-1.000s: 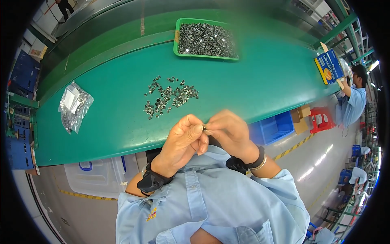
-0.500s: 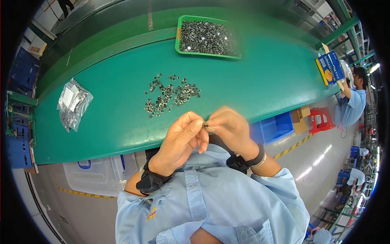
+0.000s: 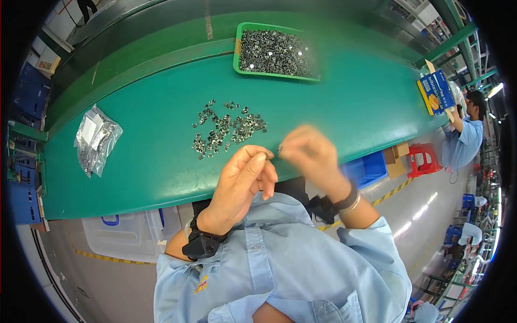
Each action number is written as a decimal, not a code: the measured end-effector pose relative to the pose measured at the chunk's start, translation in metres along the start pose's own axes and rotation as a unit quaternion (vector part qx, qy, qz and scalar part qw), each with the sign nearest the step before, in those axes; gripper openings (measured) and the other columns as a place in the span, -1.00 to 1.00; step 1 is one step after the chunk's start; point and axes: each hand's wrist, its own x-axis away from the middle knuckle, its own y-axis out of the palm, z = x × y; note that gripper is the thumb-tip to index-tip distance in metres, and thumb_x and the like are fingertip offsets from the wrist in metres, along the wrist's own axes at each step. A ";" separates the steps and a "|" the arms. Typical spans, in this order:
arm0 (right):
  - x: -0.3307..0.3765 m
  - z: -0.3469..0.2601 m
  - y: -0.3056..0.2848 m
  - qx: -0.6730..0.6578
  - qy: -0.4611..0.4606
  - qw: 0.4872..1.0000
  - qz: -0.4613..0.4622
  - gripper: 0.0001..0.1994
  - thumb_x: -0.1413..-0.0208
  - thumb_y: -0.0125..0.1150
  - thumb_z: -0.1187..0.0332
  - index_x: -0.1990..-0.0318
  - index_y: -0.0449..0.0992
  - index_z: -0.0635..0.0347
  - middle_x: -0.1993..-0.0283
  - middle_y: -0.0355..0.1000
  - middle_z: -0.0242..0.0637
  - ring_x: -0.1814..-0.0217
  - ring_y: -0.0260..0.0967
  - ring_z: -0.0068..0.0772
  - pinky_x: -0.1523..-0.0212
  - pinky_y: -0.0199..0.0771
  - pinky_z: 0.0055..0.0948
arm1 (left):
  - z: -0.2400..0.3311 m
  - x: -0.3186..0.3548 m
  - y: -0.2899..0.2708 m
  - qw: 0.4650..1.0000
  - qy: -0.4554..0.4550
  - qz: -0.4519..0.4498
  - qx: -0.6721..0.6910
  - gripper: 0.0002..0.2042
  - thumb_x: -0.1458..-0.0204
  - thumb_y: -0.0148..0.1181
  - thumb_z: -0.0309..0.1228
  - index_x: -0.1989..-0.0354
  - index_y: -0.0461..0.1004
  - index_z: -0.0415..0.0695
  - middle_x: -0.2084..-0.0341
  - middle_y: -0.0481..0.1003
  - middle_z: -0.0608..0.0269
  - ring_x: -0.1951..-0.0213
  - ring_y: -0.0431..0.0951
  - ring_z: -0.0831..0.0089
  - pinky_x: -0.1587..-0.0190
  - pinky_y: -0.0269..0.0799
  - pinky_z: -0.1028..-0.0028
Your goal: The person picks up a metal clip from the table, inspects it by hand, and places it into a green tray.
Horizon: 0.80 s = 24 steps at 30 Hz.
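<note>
Your left hand (image 3: 245,175) is curled, fingertips pinched shut on a tiny metal part (image 3: 269,156) at frame centre, and your right hand (image 3: 308,153), blurred, meets it there, though I cannot tell whether it grips anything. The part sits off the table (image 3: 151,161) edge, so a loose pinch could drop it onto your shirt or the floor, far from the pile (image 3: 226,132) just above. It is too small to tell its long axis or heading.

clear plastic bag (image 3: 96,139) at table's left end, blue-and-orange flat box (image 3: 435,91) far right
</note>
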 end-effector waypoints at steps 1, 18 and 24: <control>-0.013 0.002 -0.009 0.041 -0.009 0.999 0.006 -0.90 0.02 0.22 0.55 0.32 0.47 0.22 0.34 0.44 -0.31 0.30 0.37 -0.49 0.26 0.38 -0.53 | 0.002 0.000 -0.003 1.000 0.009 0.007 0.000 -0.85 -0.22 -0.09 -0.35 0.22 0.29 -0.17 0.56 0.42 0.21 0.60 0.41 0.49 0.59 0.31 0.54; -0.067 0.030 -0.021 0.260 -0.031 0.937 -0.233 -0.87 0.05 0.22 0.42 0.29 0.51 0.13 0.31 0.39 -0.34 0.19 0.34 -0.27 0.14 0.36 -0.36 | 0.010 -0.001 -0.025 0.998 -0.008 -0.021 0.061 -0.86 -0.21 -0.11 -0.40 0.14 0.29 -0.16 0.56 0.40 0.18 0.63 0.36 0.48 0.57 0.31 0.47; -0.065 0.033 -0.018 0.278 -0.008 0.930 -0.242 -0.87 0.08 0.23 0.42 0.33 0.52 0.15 0.32 0.40 -0.32 0.19 0.34 -0.25 0.15 0.36 -0.32 | 0.008 -0.002 -0.025 0.998 -0.002 -0.027 0.052 -0.86 -0.21 -0.10 -0.39 0.14 0.29 -0.16 0.56 0.39 0.18 0.63 0.37 0.48 0.56 0.31 0.47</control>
